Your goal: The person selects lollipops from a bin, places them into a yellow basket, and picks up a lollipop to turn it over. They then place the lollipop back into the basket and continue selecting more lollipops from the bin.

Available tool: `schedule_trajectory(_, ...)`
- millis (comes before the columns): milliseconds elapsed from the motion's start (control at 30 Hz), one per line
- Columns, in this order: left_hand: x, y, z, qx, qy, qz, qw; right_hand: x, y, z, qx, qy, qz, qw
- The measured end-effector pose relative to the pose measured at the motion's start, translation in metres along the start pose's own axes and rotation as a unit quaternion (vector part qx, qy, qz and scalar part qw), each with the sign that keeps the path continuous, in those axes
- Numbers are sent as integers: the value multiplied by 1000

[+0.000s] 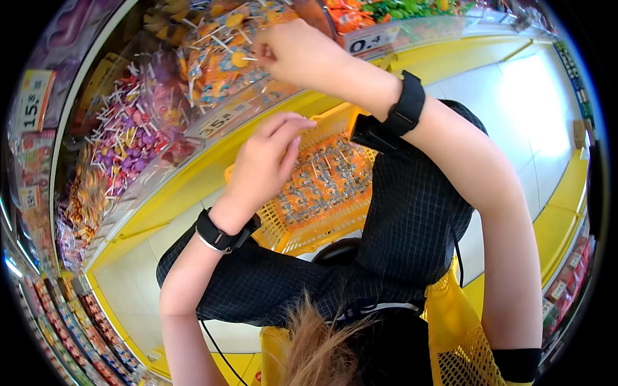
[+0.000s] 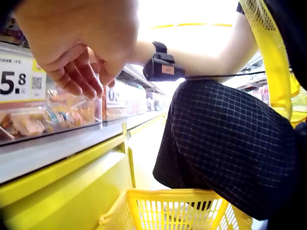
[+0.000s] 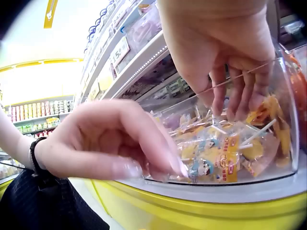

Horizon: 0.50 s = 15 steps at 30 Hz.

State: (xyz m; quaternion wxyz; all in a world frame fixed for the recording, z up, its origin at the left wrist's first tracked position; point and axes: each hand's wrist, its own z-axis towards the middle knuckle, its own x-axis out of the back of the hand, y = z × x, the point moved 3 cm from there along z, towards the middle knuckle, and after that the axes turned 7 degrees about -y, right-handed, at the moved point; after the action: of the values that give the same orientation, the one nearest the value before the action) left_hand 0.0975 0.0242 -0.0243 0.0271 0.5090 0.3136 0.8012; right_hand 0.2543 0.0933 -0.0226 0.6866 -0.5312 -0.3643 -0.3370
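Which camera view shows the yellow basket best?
The head view: it looks down into the yellow basket and shows the orange packets inside. The left wrist view catches only part of it, cut off below; the right wrist view shows none of it.

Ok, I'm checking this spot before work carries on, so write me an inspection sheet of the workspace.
Surface: shelf with yellow front, carrying a clear bin.
Job's things: orange-wrapped lollipops in the bin; more orange wrapped sweets in the yellow basket below.
Clutter: purple and red lollipops beside the bin.
Hands: right hand reaches into the bin, grip unclear; left hand relaxed above the basket, nothing seen in it.
Cables: thin black ones by the left arm and right thigh.
Surroundings: pale tiled floor, stocked shelves, price tags.
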Motion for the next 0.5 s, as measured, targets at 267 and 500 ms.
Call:
schedule_trajectory(267, 56, -33, 20, 12, 193, -7, 981, -3, 16, 12, -14, -108, 15, 994)
schedule_trajectory(500, 52, -70, 27, 93, 63, 7, 994, 7, 9, 19, -77, -225, 58, 970)
